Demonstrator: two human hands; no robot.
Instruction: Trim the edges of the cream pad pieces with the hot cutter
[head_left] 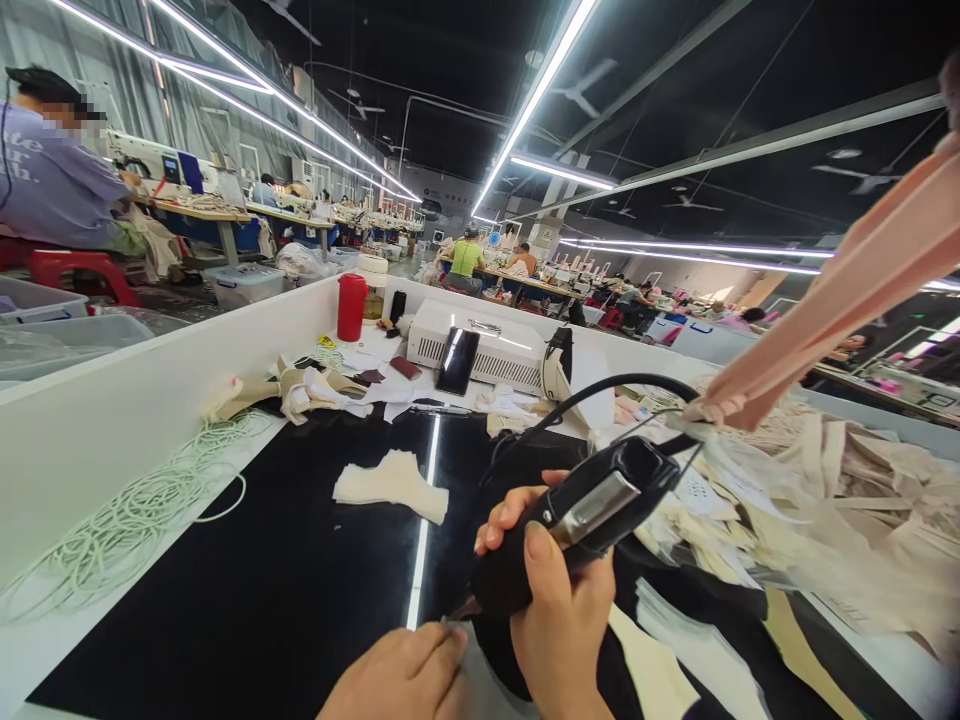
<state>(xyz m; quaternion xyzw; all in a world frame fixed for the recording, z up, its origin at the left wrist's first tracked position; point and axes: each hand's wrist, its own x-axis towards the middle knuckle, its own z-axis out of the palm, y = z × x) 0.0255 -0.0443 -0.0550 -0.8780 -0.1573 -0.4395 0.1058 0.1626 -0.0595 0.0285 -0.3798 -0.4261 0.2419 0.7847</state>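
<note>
My right hand (559, 610) is wrapped round a black corded handheld power tool (600, 505) with a metal plate on its side. The tool slants, its cord end up to the right and its dark head down to the left. A pink fabric strip (840, 280) is tied at the cord end and runs up out of view. My left hand (405, 675) is closed at the bottom edge, beside the tool's lower end; what its fingers hold is hidden. Off-white cut fabric pieces (394, 485) lie on the black table surface (247, 560) ahead of the hands.
Light green cord (150, 520) lies in loops on the left. A phone (457, 360) leans on a white vented box (495, 345) at the back, near a red thermos (351, 308). Beige fabric (847, 470) and plastic heap up on the right. White side walls (172, 380) enclose the table.
</note>
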